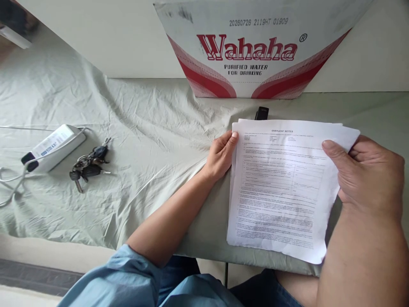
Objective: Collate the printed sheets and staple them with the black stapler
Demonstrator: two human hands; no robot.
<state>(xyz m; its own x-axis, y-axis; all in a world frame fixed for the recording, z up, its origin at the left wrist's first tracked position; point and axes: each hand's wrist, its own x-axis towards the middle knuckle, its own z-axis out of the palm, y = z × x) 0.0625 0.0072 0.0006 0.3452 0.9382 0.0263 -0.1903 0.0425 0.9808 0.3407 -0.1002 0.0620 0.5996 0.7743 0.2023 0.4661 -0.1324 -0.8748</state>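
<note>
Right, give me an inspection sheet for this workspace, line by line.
Surface: table under a wrinkled pale green cloth.
Job's things: stack of printed papers, top sheet headed "Overleaf Notes", sheets slightly fanned at the top.
Clutter: bunch of keys on the cloth at left; small black object behind the papers, too small to identify.
Hands: left hand grips the papers' left edge; right hand holds their right edge, thumb on top.
Cables: white cable looping from a white power strip at far left.
Surroundings: Wahaha purified water carton against a light wall.
</note>
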